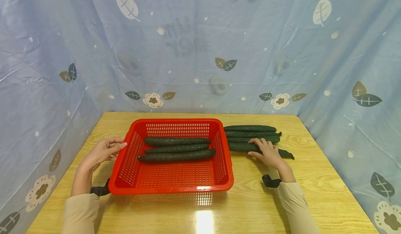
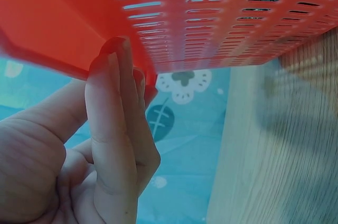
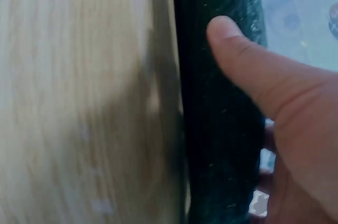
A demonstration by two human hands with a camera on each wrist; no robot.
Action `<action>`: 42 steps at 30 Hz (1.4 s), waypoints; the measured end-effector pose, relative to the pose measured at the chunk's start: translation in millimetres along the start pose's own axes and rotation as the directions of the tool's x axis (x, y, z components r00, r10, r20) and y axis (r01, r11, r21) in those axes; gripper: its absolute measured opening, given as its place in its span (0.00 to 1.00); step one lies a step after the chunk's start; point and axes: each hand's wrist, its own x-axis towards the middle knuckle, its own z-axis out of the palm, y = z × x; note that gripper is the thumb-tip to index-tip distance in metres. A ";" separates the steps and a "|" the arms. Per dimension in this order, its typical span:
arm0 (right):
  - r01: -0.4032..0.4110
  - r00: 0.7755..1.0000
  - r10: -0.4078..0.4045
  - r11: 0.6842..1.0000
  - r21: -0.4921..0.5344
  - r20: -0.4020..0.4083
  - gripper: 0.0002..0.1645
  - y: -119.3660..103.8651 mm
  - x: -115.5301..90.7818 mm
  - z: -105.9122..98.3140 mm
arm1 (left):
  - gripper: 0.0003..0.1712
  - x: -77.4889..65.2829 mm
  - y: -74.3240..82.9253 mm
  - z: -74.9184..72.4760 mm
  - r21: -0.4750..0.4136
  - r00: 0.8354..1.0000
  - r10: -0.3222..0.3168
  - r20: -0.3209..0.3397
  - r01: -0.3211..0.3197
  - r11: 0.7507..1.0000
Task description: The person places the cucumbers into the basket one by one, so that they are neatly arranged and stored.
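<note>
A red plastic basket (image 1: 170, 190) with slotted walls holds three dark green cucumbers (image 1: 177, 155) lying side by side toward its far half. My left hand (image 1: 108, 151) pinches the basket's left rim; in the left wrist view the fingers (image 2: 108, 123) lie against the outside under the rim. To the right of the basket, my right hand (image 1: 267, 153) grips the nearest cucumber (image 1: 239, 147) of a group. The right wrist view shows the thumb (image 3: 237, 49) across that cucumber (image 3: 219, 129) and the other fingers curled behind it, mostly hidden.
Beyond the gripped cucumber, several more cucumbers (image 1: 250, 128) lie parallel, their left ends close to the basket's right wall. Everything rests on a wood-grain table (image 1: 250, 206). A blue patterned curtain (image 1: 194, 53) hangs behind and along both sides.
</note>
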 end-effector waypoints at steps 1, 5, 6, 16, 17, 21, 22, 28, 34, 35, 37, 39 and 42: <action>0.005 1.000 -0.005 1.000 0.011 -0.003 0.27 1.9 0.1 1.3 | 0.32 0.0 -0.3 0.2 -0.003 1.000 0.000 0.001 0.000 1.000; 0.030 0.999 -0.029 0.998 0.056 -0.023 0.27 8.4 1.7 4.5 | 0.32 -0.3 -1.2 0.5 -0.014 1.000 0.000 0.007 0.000 1.000; 0.035 0.999 -0.033 0.997 0.074 -0.030 0.28 9.7 2.4 4.8 | 0.32 -0.4 -1.4 0.3 -0.013 1.000 0.001 0.007 -0.001 1.000; 0.064 0.992 -0.056 0.995 0.072 -0.112 0.28 8.4 6.1 -5.4 | 0.30 1.0 -4.1 -0.2 -0.001 1.000 0.012 0.000 -0.012 1.000; 0.067 0.991 -0.059 0.996 0.057 -0.121 0.29 6.5 5.7 -7.3 | 0.30 1.0 -4.3 0.0 0.000 1.000 0.012 -0.001 -0.012 1.000; 0.072 0.984 -0.071 0.997 -0.001 -0.161 0.29 -2.4 3.6 -14.5 | 0.31 -0.1 -2.2 0.4 0.008 1.000 0.008 -0.001 -0.008 1.000; 0.071 0.982 -0.072 0.997 -0.015 -0.172 0.29 -4.8 3.0 -16.4 | 0.31 -0.5 -1.5 0.4 0.009 1.000 0.007 0.000 -0.007 1.000; 0.056 0.972 -0.067 0.997 -0.054 -0.225 0.28 -16.1 -1.0 -28.2 | 0.31 -1.2 1.3 -0.1 0.012 1.000 0.009 0.002 -0.009 1.000; 0.039 0.964 -0.053 0.998 -0.059 -0.260 0.28 -24.0 -5.3 -38.9 | 0.32 -0.7 1.1 -0.4 0.009 1.000 0.005 0.004 -0.005 1.000; 0.031 0.965 -0.044 0.998 -0.054 -0.260 0.29 -25.8 -6.2 -40.2 | 0.32 -0.7 1.2 -0.4 0.010 1.000 0.004 0.003 -0.004 1.000; 0.021 0.964 -0.033 0.999 -0.047 -0.265 0.29 -30.2 -7.4 -42.6 | 0.32 -0.4 1.2 -0.2 0.011 1.000 0.006 0.004 -0.006 1.000; 0.019 0.961 -0.033 0.998 -0.052 -0.276 0.29 -35.7 -7.9 -44.7 | 0.32 -0.3 1.2 0.1 0.010 1.000 0.007 0.002 -0.007 1.000; 0.030 0.953 -0.051 0.997 -0.075 -0.299 0.29 -44.9 -7.2 -47.5 | 0.31 -0.7 0.7 0.3 0.009 1.000 0.011 -0.001 -0.011 1.000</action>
